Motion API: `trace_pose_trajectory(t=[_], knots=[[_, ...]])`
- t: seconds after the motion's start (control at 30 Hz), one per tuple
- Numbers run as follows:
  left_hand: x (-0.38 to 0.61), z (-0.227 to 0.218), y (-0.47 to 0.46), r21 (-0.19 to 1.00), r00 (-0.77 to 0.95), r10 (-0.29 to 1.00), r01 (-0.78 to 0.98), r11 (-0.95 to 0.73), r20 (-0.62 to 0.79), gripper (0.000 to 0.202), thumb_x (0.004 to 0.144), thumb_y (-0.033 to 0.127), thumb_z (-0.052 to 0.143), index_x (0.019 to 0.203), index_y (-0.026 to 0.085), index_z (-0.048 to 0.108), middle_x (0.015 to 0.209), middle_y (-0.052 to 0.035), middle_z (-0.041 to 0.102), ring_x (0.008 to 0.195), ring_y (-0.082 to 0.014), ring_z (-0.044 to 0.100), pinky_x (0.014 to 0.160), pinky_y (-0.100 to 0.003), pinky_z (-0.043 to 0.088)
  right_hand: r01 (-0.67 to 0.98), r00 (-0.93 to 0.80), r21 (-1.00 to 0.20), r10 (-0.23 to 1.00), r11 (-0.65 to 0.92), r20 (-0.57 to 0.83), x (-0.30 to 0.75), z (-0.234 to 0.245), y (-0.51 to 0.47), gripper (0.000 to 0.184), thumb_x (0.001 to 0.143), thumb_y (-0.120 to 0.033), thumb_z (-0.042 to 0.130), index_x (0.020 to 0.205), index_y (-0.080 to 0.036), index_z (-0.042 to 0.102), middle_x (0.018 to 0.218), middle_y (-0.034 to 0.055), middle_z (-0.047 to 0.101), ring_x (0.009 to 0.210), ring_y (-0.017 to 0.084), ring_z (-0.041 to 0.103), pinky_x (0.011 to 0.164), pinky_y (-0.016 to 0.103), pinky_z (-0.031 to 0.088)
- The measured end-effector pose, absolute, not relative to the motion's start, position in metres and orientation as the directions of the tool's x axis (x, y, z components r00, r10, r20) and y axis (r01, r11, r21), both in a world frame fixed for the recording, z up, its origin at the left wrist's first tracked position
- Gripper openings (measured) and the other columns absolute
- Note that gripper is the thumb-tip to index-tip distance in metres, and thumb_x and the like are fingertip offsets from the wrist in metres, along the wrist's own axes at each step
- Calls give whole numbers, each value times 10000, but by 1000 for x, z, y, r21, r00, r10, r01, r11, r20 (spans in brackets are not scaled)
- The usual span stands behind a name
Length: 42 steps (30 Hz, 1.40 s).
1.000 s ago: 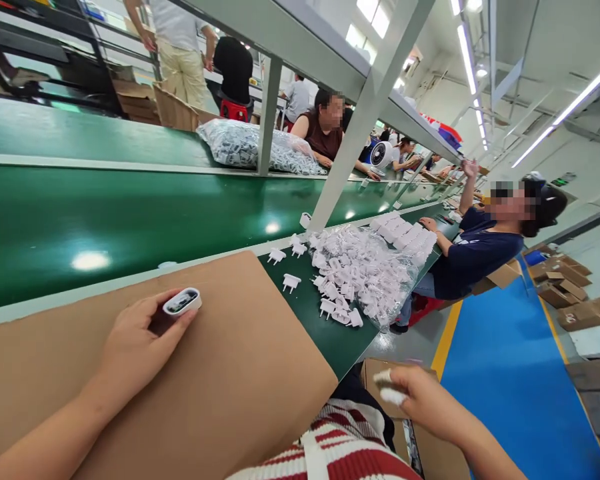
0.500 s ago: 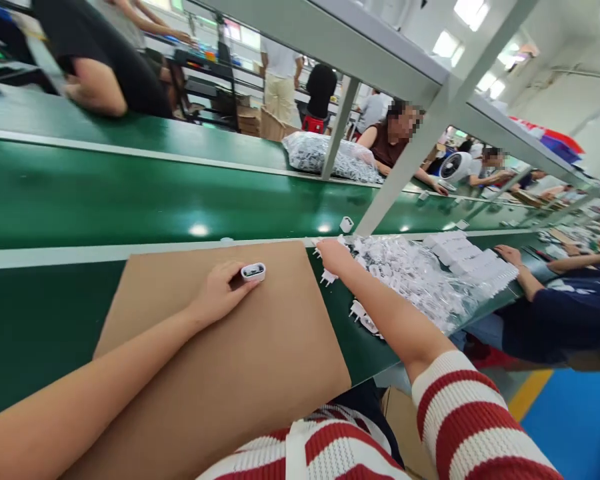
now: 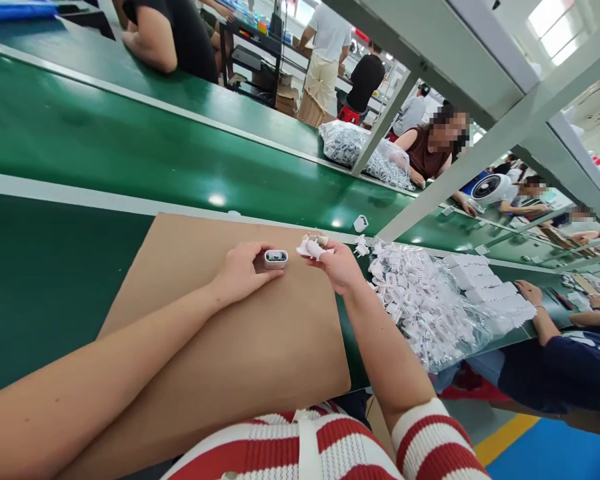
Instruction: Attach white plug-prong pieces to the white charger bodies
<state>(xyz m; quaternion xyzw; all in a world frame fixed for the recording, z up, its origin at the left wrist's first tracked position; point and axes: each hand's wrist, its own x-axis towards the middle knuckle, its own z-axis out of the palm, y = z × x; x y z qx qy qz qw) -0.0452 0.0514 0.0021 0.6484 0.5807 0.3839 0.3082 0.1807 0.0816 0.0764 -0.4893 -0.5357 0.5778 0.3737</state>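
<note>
My left hand (image 3: pixel 243 272) is closed round a white charger housing (image 3: pixel 276 260) above a brown cardboard sheet (image 3: pixel 240 367). The housing's open end faces me and shows green circuitry inside. Just to the right, my right hand (image 3: pixel 343 268) pinches a few white plug pieces (image 3: pixel 312 247) with metal pins; their exact number is hard to make out. A small gap separates the pieces from the housing. Right of the cardboard lies a heap of similar white plug pieces (image 3: pixel 415 300), partly in clear plastic. One loose plug piece (image 3: pixel 361 245) sits at its far left edge.
Beyond the cardboard runs a green conveyor belt (image 3: pixel 170 163), with another white housing (image 3: pixel 361 223) near a slanted metal post (image 3: pixel 415 193). White blocks (image 3: pixel 480 280) stand in rows behind the heap. A co-worker's hand (image 3: pixel 530 292) rests beside them. A bag of parts (image 3: pixel 343 143) lies across the belt.
My right hand has come from the heap's edge leftward over the cardboard with plug pieces in its fingers. My left hand still holds the housing. The camera view has tilted and shifted.
</note>
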Motion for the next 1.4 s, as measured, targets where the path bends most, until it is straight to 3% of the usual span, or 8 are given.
trace_pose_trajectory(t=[0.07, 0.17, 0.27, 0.37, 0.47, 0.7, 0.97, 1.4], knots=[[-47, 4, 50, 848, 66, 987, 504, -161, 148, 526, 781, 627, 735, 1150, 254, 764, 1188, -78, 774, 1165, -348, 645, 1038, -508, 504, -49, -277, -975, 941, -216, -194, 170, 72, 73, 401, 706, -353, 861, 1059, -215, 730, 1033, 40, 816, 967, 208, 791, 905, 360, 642], [-47, 6, 50, 848, 133, 976, 485, -214, 171, 470, 846, 652, 691, 1108, 274, 786, 1153, -64, 788, 1124, -331, 660, 1015, -494, 499, -39, -224, -987, 964, -156, -144, 157, 65, 68, 395, 712, -351, 868, 1067, -222, 753, 1071, 36, 825, 1010, 218, 787, 966, 395, 637], [-48, 5, 52, 831, 171, 962, 485, -272, 215, 498, 838, 668, 712, 1130, 272, 787, 1191, -69, 783, 1147, -331, 659, 1060, -493, 473, 210, -133, -974, 989, 85, 58, 150, 58, 64, 314, 816, -362, 815, 1101, -232, 795, 1148, 47, 824, 1114, 234, 756, 1044, 408, 601], [-49, 2, 54, 842, 187, 959, 462, -277, 213, 459, 851, 666, 723, 1072, 270, 800, 1131, -58, 789, 1120, -311, 667, 1058, -465, 481, 466, -198, -825, 946, 320, 255, 149, 51, 59, 251, 916, -347, 745, 1148, -282, 816, 1200, 36, 811, 1187, 235, 715, 1117, 410, 553], [-51, -1, 55, 857, 174, 959, 434, -279, 224, 418, 855, 652, 741, 1023, 275, 807, 1077, -43, 794, 1093, -299, 671, 1048, -457, 483, 551, -289, -701, 892, 452, 348, 151, 45, 56, 236, 958, -314, 708, 1167, -320, 817, 1176, 26, 807, 1198, 229, 690, 1113, 398, 553], [-51, -1, 56, 868, 161, 962, 418, -268, 219, 498, 848, 732, 713, 1004, 269, 811, 1081, -55, 809, 1106, -319, 674, 1074, -485, 455, 619, -360, -620, 876, 482, 321, 154, 31, 64, 272, 980, -268, 670, 1213, -332, 795, 1175, 28, 794, 1256, 228, 648, 1107, 391, 558], [-51, -1, 56, 876, 149, 970, 419, -239, 193, 460, 828, 704, 738, 990, 282, 821, 1065, -47, 807, 1105, -322, 669, 1063, -495, 451, 600, -265, -665, 894, 445, 360, 150, 29, 58, 304, 961, -274, 671, 1239, -322, 787, 1213, 39, 767, 1222, 227, 667, 1093, 391, 567], [-50, 0, 55, 862, 151, 971, 451, -232, 183, 478, 847, 721, 713, 998, 280, 822, 1107, -54, 804, 1129, -327, 658, 1092, -508, 434, 764, -395, -404, 860, 503, 324, 151, 37, 63, 252, 913, -197, 669, 1093, -315, 800, 989, 47, 761, 1160, 278, 650, 1124, 480, 469]])
